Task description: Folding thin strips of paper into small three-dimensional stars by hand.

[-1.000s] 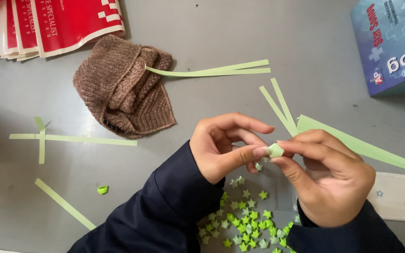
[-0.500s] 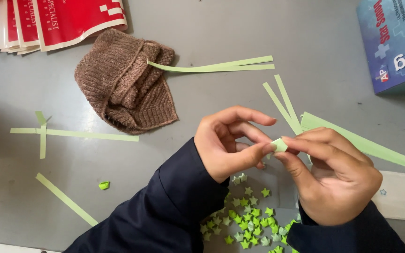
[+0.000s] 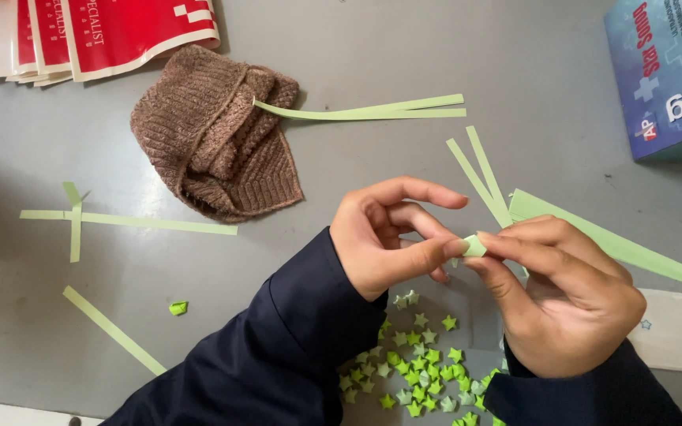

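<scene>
Folded paper piece [image 3: 474,246], pale green, pinched between the fingertips of the left hand [image 3: 388,241] and right hand [image 3: 562,296], both closed on it; left index finger raised above. Below the fingers, a heap of small green paper stars [image 3: 416,367]; beyond them, loose paper strips [image 3: 479,173] and a brown knitted hat [image 3: 219,138] on the grey table [image 3: 372,55]

Grey table [image 3: 357,63]; brown knit hat [image 3: 219,134]; green paper strips [image 3: 365,110]; small paper stars [image 3: 420,371]; blue box [image 3: 668,75].

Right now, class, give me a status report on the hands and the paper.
Left hand and right hand pinch one small green folded piece. Pile of paper stars below. Nothing between them.
</scene>
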